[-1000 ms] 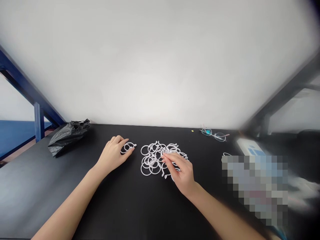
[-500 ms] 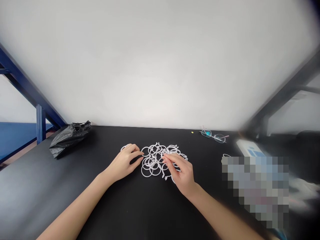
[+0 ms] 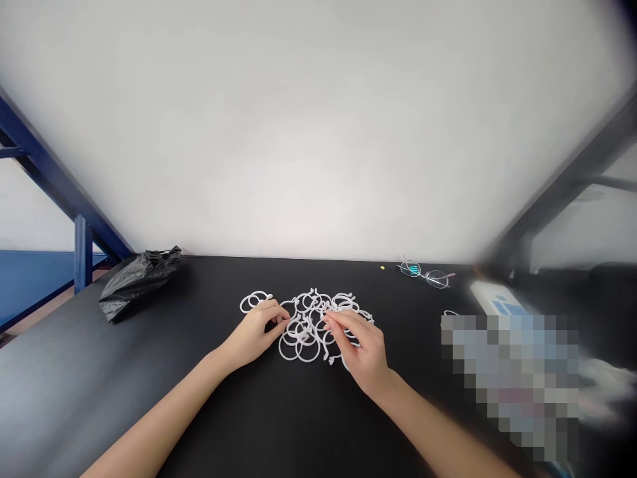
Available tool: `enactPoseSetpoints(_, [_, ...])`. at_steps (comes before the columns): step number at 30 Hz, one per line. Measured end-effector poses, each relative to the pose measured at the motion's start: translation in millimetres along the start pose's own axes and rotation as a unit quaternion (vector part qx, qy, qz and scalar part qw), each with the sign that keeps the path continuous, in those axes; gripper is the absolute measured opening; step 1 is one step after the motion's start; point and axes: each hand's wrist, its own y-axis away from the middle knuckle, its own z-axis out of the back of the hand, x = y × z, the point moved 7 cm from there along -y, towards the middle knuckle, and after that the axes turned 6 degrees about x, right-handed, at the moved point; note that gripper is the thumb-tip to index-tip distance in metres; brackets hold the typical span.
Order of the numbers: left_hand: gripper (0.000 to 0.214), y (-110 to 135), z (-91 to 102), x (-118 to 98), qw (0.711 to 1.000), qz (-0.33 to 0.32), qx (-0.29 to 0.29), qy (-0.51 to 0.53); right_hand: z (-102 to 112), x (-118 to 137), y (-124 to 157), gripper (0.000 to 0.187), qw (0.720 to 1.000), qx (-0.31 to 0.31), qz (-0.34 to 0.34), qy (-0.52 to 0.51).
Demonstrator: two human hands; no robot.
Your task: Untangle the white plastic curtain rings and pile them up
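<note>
A loose pile of white plastic rings [image 3: 308, 361] with small knobbed ends, like curtain rings, lies on the black tabletop. At the pile's left edge, my left hand [image 3: 255, 334] has thumb and forefinger closed on the side of one ring. My right hand [image 3: 364, 346] rests over the right part of the pile, its thumb and fingertips pinched on a white ring, mostly hidden by the fingers. Behind my left hand, apart from the pile, a couple of white rings [image 3: 241, 305] lie overlapping.
A crumpled black plastic bag [image 3: 142, 282] sits at the back left. Eyeglasses [image 3: 436, 279] and a tiny yellow bit [image 3: 382, 267] lie at the back right. A white and blue package [image 3: 497, 300] is on the right, beside a blurred-out patch. Blue metal framing [image 3: 82, 252] stands at left.
My left hand has come slightly down and right, and its thumb and forefinger have closed at the pile's edge. The rings behind it now show. My right hand stays nearly still.
</note>
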Motion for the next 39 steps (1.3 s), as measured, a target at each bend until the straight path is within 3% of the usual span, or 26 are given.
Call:
enactPoseSetpoints(6, [0.023,-1.7,0.1,-0.1,0.999,0.005,-0.021,0.045,-0.4,0.7,-0.1,0.031,1.000,0.004,0.005,0.004])
enactPoseSetpoints(19, [0.022,-2.1,-2.0,-1.0,0.999,0.016,-0.024,0.013,-0.6,3.4,-3.4,0.026,1.000,0.013,0.000,0.006])
enactPoseSetpoints(30, [0.030,3.6,1.5,-2.8,1.000,-0.026,-0.001,-0.005,-2.4,4.3,-1.6,0.025,1.000,0.018,0.004,0.007])
enactPoseSetpoints(39, [0.022,2.4,4.5,2.1,0.999,-0.007,-0.037,-0.001,-7.2,0.9,0.1,0.021,0.999,0.037,-0.011,0.007])
